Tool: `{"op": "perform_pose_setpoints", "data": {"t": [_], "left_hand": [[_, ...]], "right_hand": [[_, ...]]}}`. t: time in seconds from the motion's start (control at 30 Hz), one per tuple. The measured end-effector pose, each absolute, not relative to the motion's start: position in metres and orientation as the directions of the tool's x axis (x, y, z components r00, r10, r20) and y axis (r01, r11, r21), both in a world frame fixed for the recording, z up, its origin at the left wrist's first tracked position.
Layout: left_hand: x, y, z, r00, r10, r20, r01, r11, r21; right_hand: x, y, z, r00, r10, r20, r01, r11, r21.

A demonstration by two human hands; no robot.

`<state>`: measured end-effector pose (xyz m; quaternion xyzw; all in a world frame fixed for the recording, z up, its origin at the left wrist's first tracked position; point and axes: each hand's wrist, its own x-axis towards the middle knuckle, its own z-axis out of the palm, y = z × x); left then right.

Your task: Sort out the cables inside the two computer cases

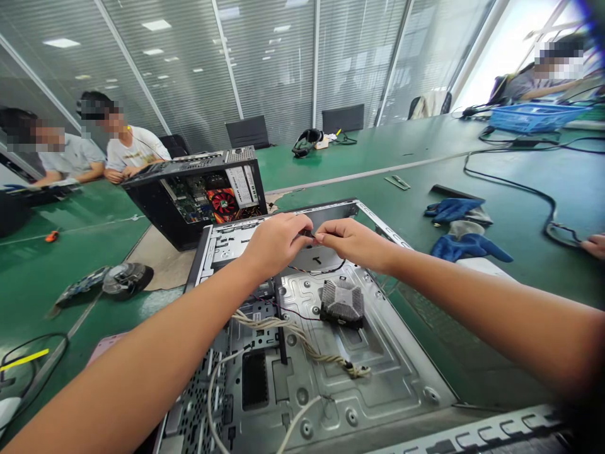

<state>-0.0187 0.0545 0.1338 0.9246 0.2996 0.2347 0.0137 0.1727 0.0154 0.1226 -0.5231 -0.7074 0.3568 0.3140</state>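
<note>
My left hand (280,241) and my right hand (353,243) meet above the far end of an open, bare computer case (397,353). Their fingertips pinch a small dark piece between them, which looks like the end of a thin cable (326,272). That cable, dark with some orange, sags in a loop below both hands. On the case floor lies a heatsink with its cooler (342,301), a thin wire running left from it. Twisted beige cables (302,340) cross the case nearer to me. The fingers cover most of the pinched piece.
Behind the case on the left stands a second computer tower (189,189), its side open. Blue-grey gloves (460,230) lie right, a grey glove (125,280) left. A black cable (520,180) and blue basket (534,118) are at the right. Several people sit around the table.
</note>
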Motion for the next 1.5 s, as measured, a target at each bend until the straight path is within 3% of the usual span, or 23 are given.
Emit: {"op": "perform_pose_setpoints", "data": {"t": [0.23, 0.5, 0.8, 1.2, 1.5], "left_hand": [[-0.0177, 0.0555, 0.133, 0.736, 0.581, 0.348, 0.572, -0.808, 0.138], [-0.0163, 0.0567, 0.1323, 0.716, 0.645, 0.268, 0.592, -0.764, 0.256], [-0.0192, 0.0532, 0.1376, 0.712, 0.612, 0.344, 0.557, -0.791, 0.254], [-0.0128, 0.0495, 0.138, 0.696, 0.671, 0.255, 0.564, -0.731, 0.385], [-0.016, 0.0493, 0.1384, 0.646, 0.686, 0.335, 0.529, -0.719, 0.451]], "right_hand": [[0.1746, 0.0174, 0.1205, -0.243, 0.966, 0.083, 0.549, 0.208, -0.81], [0.1732, 0.0159, 0.1225, -0.24, 0.959, 0.152, 0.587, 0.268, -0.764], [0.1723, 0.0147, 0.123, -0.265, 0.955, 0.134, 0.523, 0.259, -0.812], [0.1722, 0.0126, 0.1264, -0.331, 0.935, 0.128, 0.487, 0.286, -0.825], [0.1711, 0.011, 0.1269, -0.314, 0.944, 0.103, 0.39, 0.227, -0.893]]}}
